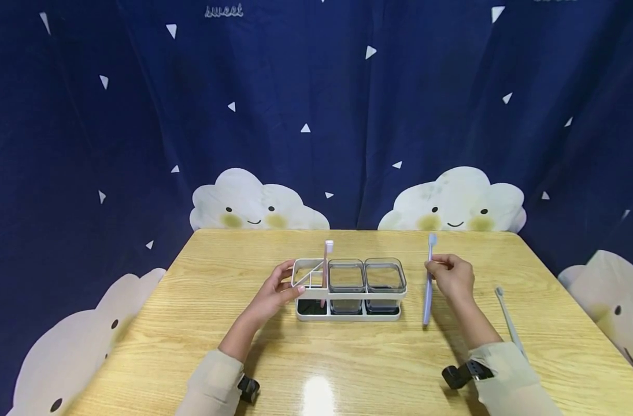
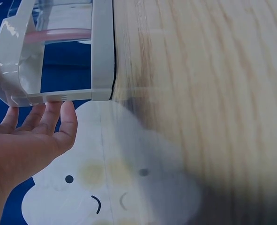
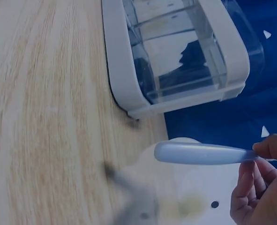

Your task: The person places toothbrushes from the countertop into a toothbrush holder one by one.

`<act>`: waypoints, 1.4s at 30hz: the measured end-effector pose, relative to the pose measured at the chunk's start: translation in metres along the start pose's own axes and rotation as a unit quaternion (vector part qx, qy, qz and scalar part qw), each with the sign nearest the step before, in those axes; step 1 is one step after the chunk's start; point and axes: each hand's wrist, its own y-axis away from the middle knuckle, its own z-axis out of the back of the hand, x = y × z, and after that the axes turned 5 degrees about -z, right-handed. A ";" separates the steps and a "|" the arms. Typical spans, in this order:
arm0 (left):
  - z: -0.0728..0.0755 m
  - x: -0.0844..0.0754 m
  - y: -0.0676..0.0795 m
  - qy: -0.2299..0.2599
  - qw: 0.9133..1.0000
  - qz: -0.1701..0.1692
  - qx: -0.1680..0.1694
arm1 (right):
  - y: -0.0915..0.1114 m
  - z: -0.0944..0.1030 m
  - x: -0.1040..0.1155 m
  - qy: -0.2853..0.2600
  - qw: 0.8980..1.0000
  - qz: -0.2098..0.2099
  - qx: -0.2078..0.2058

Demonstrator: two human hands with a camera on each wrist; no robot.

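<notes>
A white toothbrush holder (image 1: 355, 295) stands on the table, two clear cups seated in its middle and right sections. In its left section a pink toothbrush (image 1: 324, 274) stands with its bristles up. My left hand (image 2: 33, 145) grips the holder's left end, thumb on the front of the upper rim and fingertips against the side. Right of the holder, my right hand (image 1: 453, 278) pinches a blue toothbrush (image 3: 199, 153) between thumb and fingers. It is held upright, head at the top, its handle's lower end above the tabletop in the right wrist view.
A grey-green toothbrush (image 1: 510, 320) lies on the wooden table (image 1: 191, 323) at the right, partly behind the right sleeve. A dark blue curtain (image 1: 295, 86) with white clouds and triangles hangs behind the table and along its sides.
</notes>
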 end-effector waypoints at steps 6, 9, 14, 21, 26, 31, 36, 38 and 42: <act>-0.001 0.000 0.000 0.005 1.000 0.000 -0.001 | 0.010 0.003 0.006 -0.007 1.000 0.025 0.011; 0.000 0.000 0.000 0.006 1.000 0.000 -0.002 | 0.016 0.003 0.010 -0.023 0.999 0.036 0.021; 0.004 0.013 -0.005 0.016 1.000 -0.001 -0.007 | 0.020 0.003 0.013 -0.044 0.997 0.051 0.030; 0.006 0.028 -0.010 0.031 0.999 -0.011 -0.008 | 0.028 0.006 0.016 -0.063 0.995 0.071 0.030; 0.006 0.030 -0.010 0.029 0.999 -0.015 -0.006 | 0.035 0.010 0.020 -0.064 0.994 0.081 0.035; 0.006 0.027 -0.010 0.026 1.000 -0.010 -0.002 | 0.041 0.010 0.027 -0.078 0.992 0.090 0.042; 0.003 0.007 -0.005 0.023 1.000 -0.003 0.008 | 0.050 0.008 0.033 -0.101 0.989 0.099 0.048; 0.002 0.001 -0.003 0.018 1.000 -0.002 0.008 | 0.054 0.008 0.035 -0.106 0.988 0.100 0.051; 0.003 0.000 -0.002 0.017 1.000 0.001 0.008 | 0.059 0.007 0.042 -0.118 0.986 0.106 0.056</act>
